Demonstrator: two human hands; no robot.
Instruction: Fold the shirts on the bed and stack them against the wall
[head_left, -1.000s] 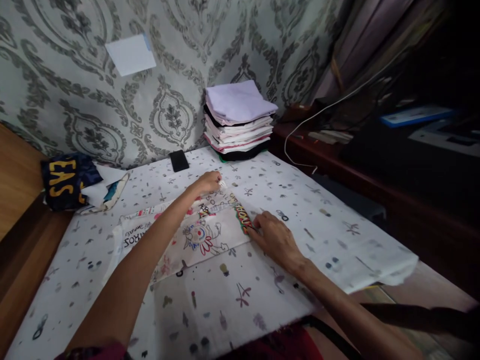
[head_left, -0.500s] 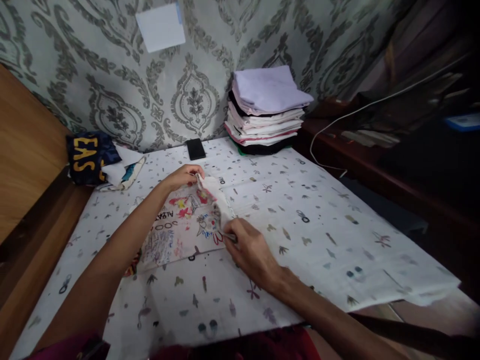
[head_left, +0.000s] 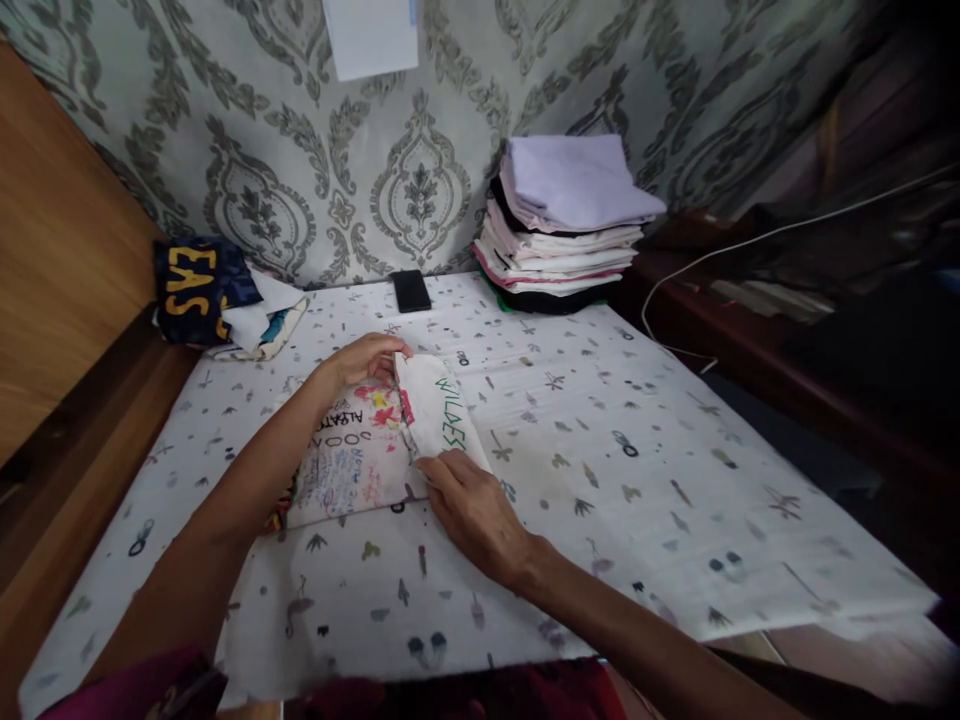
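Observation:
A white shirt (head_left: 337, 480) covered in coloured handwriting and drawings lies flat on the bed. Its right part is turned over toward the left, and green lettering shows on that folded flap (head_left: 431, 400). My left hand (head_left: 367, 360) pinches the flap's far corner between thumb and fingers. At the near end of the fold, my right hand (head_left: 480, 515) is closed on the flap's edge; its fingertips are partly hidden. A red, yellow and green patterned bit (head_left: 279, 510) shows at the shirt's left side, beneath my left forearm.
A tall stack of folded clothes (head_left: 570, 220), lavender on top, stands at the back right. A black phone (head_left: 412, 291) lies near the wall. Dark blue folded clothing (head_left: 202, 295) sits at the back left, by a wooden panel (head_left: 67, 240). A white cable (head_left: 712, 240) hangs at right.
Both hands have brought the shirt's right part leftward and laid it lower, so its green lettering now shows and the cat-like drawing is covered. The view has shifted slightly.

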